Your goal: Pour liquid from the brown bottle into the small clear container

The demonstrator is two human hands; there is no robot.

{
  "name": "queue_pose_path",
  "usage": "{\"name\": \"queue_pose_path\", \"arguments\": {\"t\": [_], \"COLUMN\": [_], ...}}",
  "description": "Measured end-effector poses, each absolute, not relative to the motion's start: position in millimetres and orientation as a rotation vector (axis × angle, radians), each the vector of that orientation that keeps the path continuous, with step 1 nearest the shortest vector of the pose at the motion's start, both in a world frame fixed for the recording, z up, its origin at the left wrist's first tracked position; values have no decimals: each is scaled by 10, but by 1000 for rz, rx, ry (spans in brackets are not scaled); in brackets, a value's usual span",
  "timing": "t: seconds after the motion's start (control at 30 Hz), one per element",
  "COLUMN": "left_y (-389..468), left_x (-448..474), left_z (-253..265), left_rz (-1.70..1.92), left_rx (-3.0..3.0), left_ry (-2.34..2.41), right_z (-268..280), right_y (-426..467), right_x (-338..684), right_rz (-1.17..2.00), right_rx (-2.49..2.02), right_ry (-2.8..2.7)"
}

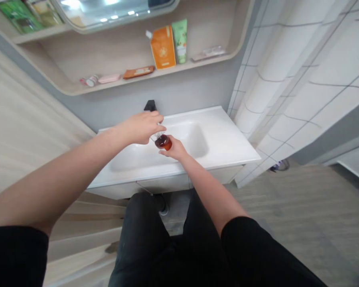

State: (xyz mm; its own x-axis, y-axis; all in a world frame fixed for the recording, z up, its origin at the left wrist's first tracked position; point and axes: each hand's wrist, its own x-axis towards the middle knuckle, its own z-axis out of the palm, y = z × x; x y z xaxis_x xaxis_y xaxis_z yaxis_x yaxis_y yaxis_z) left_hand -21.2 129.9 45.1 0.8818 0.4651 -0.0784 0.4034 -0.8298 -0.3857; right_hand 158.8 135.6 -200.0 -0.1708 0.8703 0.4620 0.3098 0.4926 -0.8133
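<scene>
Amber jar point(166, 143): at centre of frame, over the front half of the sink point(197, 139). Writing on amber jar: none legible at this size. Dark end facing the upper left; brighter red-orange side toward the right palm. Long axis: cannot tell, owing to foreshortening and finger cover.

Clear container point(157, 136): immediately to the upper left of the amber jar, slanted, lower end close against it. Cannot tell whether in contact. Markings too blurred to read.

Right hand point(176, 149): closed around the amber jar from the lower right, thumb and fingers on opposite sides. Left hand point(145, 126): curled over the clear container from the upper left, fingers narrowly spaced.

Black tap point(150, 105): just above the left hand, at the back of the sink.

Shelf point(188, 66): across the upper part of the frame. From left to right along it: pink case point(109, 78), brown packet point(138, 72), orange pouch point(163, 48), upright green tube point(180, 40). Pale round emblem on the orange pouch; lettering too small to read.

Mirror point(116, 14): top of frame. Curtain point(32, 99): left edge. Tiled wall point(332, 87): upper right.
</scene>
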Motion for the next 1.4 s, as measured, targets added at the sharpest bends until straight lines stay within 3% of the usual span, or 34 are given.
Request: {"name": "queue_pose_path", "arguments": {"t": [0.23, 0.37, 0.47, 0.63, 0.73, 1.0, 1.4], "left_y": [1403, 1394, 1375, 1291, 1226, 1204, 1233], "left_x": [-267, -498, -764, -1069, -1131, -1160, -1136], "left_z": [350, 198, -199, -1276, -1780, -2182, -2215], "left_rz": [66, -249, -772, -2231, -2660, -2791, -2656], "left_rx": [-2847, -2927, -2953, -2478, -2121, -1832, -1989], "left_ry": [-765, -914, -1173, -1803, -1927, -2055, -2060], "right_z": [-1974, -1962, -1960, -1964, -1959, -1830, -1592], "right_y": [1336, 1325, 1326, 1330, 1327, 1343, 1045], "right_x": [1598, 1601, 1600, 1611, 1617, 1846, 3771], "right_rz": [693, 718, 753, 784, 808, 785, 587], "right_rx": [-1020, -1000, -982, -1032, -1072, -1137, -1325], "right_ry": [-1727, -1722, -1716, -1690, -1659, -1448, -1236]}}
